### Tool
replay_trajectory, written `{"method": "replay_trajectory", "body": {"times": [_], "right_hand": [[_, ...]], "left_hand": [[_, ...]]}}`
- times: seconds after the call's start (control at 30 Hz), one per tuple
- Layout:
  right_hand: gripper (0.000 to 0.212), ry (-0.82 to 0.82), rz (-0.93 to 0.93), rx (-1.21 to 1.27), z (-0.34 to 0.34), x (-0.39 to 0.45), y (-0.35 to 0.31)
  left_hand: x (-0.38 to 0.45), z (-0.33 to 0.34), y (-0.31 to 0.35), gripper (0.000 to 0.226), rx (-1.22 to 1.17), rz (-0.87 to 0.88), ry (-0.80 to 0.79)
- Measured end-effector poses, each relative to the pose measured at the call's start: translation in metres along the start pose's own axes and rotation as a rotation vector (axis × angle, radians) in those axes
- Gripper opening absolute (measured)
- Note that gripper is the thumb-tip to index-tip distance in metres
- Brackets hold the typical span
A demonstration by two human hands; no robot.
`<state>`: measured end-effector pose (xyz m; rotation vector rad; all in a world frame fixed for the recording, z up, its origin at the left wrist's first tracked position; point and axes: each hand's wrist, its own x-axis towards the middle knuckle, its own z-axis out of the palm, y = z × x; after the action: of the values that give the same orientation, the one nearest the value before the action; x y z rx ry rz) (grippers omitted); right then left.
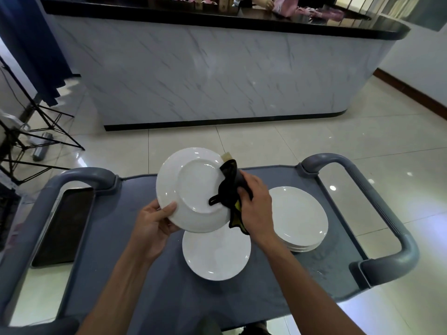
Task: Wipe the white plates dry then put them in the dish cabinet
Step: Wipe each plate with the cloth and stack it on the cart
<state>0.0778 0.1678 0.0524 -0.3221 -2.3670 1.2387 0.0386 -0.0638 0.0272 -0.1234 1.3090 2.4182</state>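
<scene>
- One long counter with a pale marble-patterned front and a black top [217,68] fills the far side of the room, standing on glossy cream floor tiles [314,141].
- A grey plastic service cart with a flat blue-grey top and looped grey handles at both ends [116,238] stands nearest the camera; its surface carries the plates.
- A black metal tripod stand [29,131] is on the floor at the far left, well apart from the cart.
- A dark rectangular tray [64,226] shows through the left handle opening of the cart.
- A stack of round white plates [300,218] sits on the right part of the cart top, face up.
- A single round white plate lying flat [216,255] rests on the cart near the middle, just beside the stack.
- A third round white plate, held tilted with its underside toward the camera [188,189], is lifted above the cart, partly over the flat one.
- The left hand [152,223] grips this raised plate at its lower left rim, thumb curled over the underside edge.
- The right hand [254,201] has its fingers closed round a bunched black cloth with yellow patches [228,189], which is pressed against the right side of the plate's underside.
</scene>
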Motion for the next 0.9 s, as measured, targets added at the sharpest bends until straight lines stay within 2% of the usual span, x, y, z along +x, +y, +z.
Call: {"method": "replay_trajectory", "body": {"times": [0.17, 0.33, 0.73, 0.9], "right_hand": [[0.045, -0.002, 0.023, -0.023, -0.013, 0.024, -0.002], [0.047, -0.056, -0.044, -0.055, -0.013, 0.037, -0.014], [0.045, -0.331, -0.493, -0.236, 0.010, 0.016, -0.041], [0.037, -0.353, -0.546, -0.233, 0.013, 0.003, -0.035]], "left_hand": [[-0.007, 0.006, -0.007, 0.026, 0.115, -0.023, -0.071], [-0.010, 0.014, -0.010, 0.028, 0.191, -0.020, -0.128], [-0.010, 0.019, -0.016, 0.030, 0.266, -0.038, -0.140], [-0.012, 0.017, -0.019, 0.025, 0.236, -0.044, -0.096]]}}
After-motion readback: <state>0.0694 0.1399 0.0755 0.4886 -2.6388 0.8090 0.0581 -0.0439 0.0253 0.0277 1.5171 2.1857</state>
